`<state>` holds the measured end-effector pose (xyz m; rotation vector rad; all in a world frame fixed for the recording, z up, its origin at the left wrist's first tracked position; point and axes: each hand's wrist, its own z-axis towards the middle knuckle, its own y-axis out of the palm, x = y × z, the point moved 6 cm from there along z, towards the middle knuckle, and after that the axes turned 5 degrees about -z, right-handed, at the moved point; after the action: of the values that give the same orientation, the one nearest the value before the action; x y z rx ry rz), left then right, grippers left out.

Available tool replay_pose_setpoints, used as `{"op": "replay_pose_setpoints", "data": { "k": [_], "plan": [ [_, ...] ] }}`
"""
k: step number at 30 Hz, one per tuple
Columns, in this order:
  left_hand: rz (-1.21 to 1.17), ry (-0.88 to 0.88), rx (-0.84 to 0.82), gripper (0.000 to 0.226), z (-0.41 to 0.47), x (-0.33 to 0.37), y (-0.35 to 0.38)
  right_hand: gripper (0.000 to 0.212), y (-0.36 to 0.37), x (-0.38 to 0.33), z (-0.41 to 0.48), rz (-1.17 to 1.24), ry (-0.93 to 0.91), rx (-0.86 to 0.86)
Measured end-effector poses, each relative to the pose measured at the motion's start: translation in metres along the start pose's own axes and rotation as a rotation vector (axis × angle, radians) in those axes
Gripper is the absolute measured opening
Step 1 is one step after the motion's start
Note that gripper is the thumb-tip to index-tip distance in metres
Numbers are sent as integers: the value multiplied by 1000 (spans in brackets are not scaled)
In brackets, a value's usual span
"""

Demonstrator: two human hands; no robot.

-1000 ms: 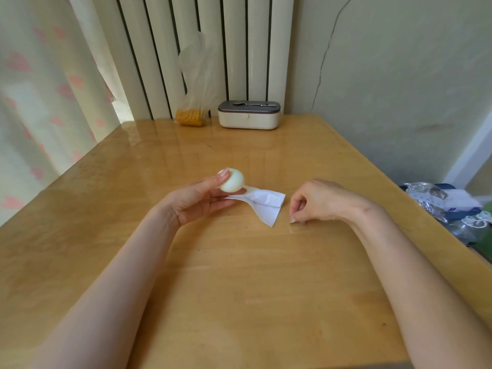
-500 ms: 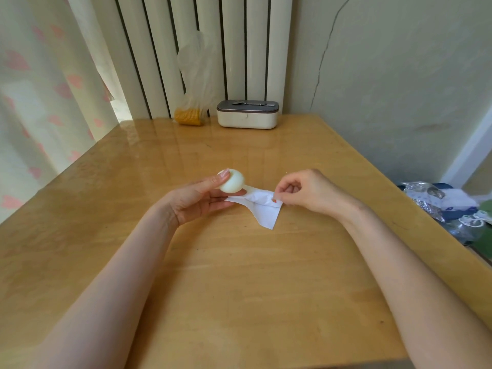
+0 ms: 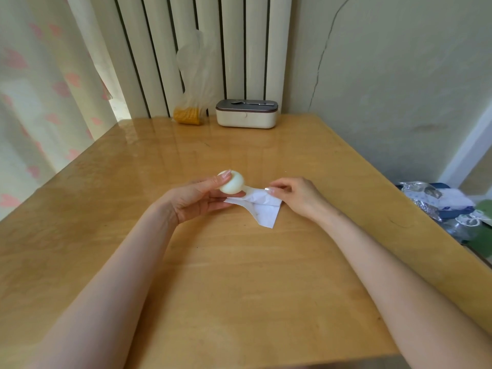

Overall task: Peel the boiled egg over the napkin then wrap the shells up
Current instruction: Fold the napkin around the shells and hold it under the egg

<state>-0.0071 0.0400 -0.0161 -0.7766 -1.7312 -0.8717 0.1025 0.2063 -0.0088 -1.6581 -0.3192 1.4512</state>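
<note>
The pale peeled boiled egg is sitting between the thumb and fingertips of the left hand, over the middle of the glossy wooden table. Just beside it, the right hand is pinching the crumpled white paper napkin lying there. A cream lidded box and a clear plastic bag are standing at the far edge.

Glossy wooden table, creased paper napkin

Soft daylight, glare on table (wide-angle bowing)
</note>
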Motion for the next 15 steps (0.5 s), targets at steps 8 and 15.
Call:
{"op": "replay_pose_setpoints", "data": {
  "k": [8, 15],
  "plan": [
    [107, -40, -45, 90, -5, 1, 0, 21, 11, -12, -6, 176, -33, -66],
    [143, -94, -56, 83, -10, 4, -3, 37, 18, -28, -11, 67, -159, 36]
  ]
}}
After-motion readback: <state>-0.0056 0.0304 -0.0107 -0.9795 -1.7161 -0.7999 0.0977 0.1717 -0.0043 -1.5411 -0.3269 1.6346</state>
